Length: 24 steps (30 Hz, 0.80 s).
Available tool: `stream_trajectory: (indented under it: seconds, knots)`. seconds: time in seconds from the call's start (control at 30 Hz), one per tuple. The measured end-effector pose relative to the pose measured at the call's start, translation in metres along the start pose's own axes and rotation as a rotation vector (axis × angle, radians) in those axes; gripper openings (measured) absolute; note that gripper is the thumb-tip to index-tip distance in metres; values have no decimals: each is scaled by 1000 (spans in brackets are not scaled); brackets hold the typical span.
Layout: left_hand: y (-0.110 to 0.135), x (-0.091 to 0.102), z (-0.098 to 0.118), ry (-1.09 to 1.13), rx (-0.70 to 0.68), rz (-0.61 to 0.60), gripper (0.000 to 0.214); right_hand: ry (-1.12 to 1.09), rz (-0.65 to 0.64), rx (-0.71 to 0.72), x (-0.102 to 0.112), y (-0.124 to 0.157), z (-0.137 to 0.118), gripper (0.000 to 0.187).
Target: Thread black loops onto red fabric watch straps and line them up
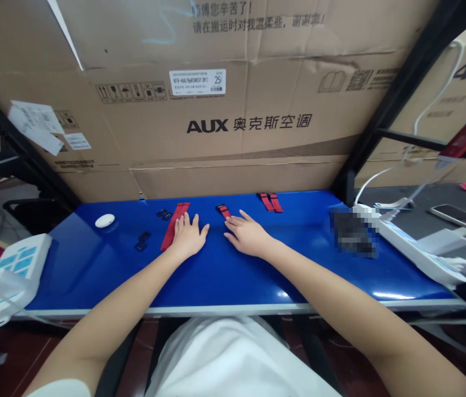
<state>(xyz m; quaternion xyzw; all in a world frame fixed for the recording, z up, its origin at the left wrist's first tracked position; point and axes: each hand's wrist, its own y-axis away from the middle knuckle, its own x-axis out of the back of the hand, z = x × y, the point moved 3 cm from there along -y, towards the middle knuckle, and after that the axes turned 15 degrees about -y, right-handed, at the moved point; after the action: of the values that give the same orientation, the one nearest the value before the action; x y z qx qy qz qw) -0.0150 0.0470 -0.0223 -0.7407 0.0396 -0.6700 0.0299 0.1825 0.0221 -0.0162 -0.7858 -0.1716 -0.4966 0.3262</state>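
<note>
My left hand (188, 236) lies palm down with its fingers spread on the blue table (241, 281), partly covering the right side of some red webbing strips (172, 227). My right hand (248, 234) is stretched out flat, its fingertips at the near end of a short red strap with a black buckle (223, 211). How much of that strap lies beneath the fingers is hidden. Left of the strips are small black buckles (164, 214) and more black plastic pieces (142, 240). Two red straps with black buckles (270, 202) lie farther back, right of my right hand.
A large cardboard box (249, 143) walls off the back. A round white object (104, 220) sits at the left, near a power strip (30, 264). A blurred dark object (352, 232) and another power strip (417, 248) are at the right. Black posts flank the table.
</note>
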Motion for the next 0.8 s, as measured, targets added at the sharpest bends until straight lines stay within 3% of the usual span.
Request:
stream_trajectory:
  seconds: [0.2,0.3,0.47,0.53,0.67,0.73,0.8]
  knots:
    - [2,5,6,69,-150,87,65,-11,-53,-287,14,0,47,52]
    - [4,8,12,126,-309,149,56,21,-90,-464,23,3,72,52]
    - [13,14,22,271,-579,163,45,83,-4,-667,36,12,93,43]
    - [18,16,28,326,-676,144,42,69,37,-609,34,11,87,44]
    - [26,20,42,413,-819,147,39,-167,57,-215,14,1,51,50]
    - [25,22,46,460,-851,168,39,-267,62,-101,6,-2,37,41]
    - [18,27,41,499,-809,229,36,-332,76,-76,2,-3,32,28]
